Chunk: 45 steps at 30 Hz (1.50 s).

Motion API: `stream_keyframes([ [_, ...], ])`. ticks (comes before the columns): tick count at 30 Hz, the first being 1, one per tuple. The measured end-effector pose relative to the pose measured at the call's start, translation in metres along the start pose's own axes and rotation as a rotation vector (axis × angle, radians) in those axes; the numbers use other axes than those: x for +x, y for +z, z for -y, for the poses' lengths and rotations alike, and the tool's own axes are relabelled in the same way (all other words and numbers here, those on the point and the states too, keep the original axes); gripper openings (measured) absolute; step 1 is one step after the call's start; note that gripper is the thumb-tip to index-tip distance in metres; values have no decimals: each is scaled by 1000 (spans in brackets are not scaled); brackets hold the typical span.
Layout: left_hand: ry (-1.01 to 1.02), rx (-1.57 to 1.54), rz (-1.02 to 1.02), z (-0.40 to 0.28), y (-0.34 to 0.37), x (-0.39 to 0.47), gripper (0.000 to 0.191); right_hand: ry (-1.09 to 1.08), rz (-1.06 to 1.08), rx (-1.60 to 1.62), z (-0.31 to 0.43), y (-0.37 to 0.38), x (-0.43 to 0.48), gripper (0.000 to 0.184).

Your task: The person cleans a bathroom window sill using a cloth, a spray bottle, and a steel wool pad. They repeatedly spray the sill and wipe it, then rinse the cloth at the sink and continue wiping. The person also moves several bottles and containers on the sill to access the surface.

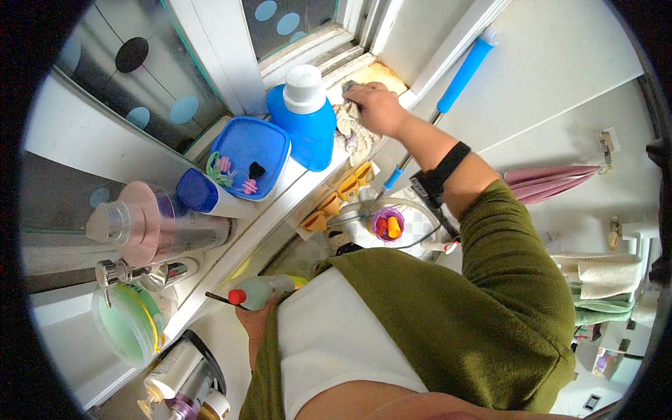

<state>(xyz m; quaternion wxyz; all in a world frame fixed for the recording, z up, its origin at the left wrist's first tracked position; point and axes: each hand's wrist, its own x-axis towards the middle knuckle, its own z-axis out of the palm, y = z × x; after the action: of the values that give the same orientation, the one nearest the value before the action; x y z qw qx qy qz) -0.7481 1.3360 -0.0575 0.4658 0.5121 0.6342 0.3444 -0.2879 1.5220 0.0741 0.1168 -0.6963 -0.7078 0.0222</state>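
Observation:
At the sill's far corner, my right hand (379, 110) presses down on a crumpled, stained cloth (358, 134). A dark grey wad (349, 85) shows at my fingertips; whether it is part of the cloth I cannot tell. Part of the cloth hangs over the front of the white windowsill (294, 181). Lower down, near my body, my left hand (256, 321) holds a clear plastic bottle (262, 291) with a red cap and pale liquid. A thin dark stick (218, 298) juts out beside the cap; its other end is hidden.
Along the sill stand a blue bottle (304, 131), a blue-lidded box (252, 152), a white tube (226, 202), a pink-collared clear container (157, 226) and a green bucket (126, 325). Pump bottles (173, 367) sit nearer. A blue-handled pole (464, 76) leans by the wall.

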Motion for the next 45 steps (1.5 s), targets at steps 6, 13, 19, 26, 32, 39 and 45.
stream_keyframes([
  [6,-112,-24,38,-18,-6,-8,63,325,6,-215,3,-2,8,33],
  [13,-123,-244,-27,-14,5,-3,57,262,56,-246,-1,-7,-8,30],
  [19,-4,5,14,-21,-1,-12,58,-33,-97,-78,19,23,7,36],
  [26,83,17,70,-25,11,-1,57,-260,-42,57,-6,6,-5,39],
  [32,-63,-119,42,-10,4,-3,56,103,44,-100,10,-8,-6,37],
  [39,-78,-95,-13,-16,5,-10,55,306,74,-240,-21,-8,8,30],
  [45,-74,-180,-7,-15,5,-17,57,351,131,-306,-17,-15,20,27],
])
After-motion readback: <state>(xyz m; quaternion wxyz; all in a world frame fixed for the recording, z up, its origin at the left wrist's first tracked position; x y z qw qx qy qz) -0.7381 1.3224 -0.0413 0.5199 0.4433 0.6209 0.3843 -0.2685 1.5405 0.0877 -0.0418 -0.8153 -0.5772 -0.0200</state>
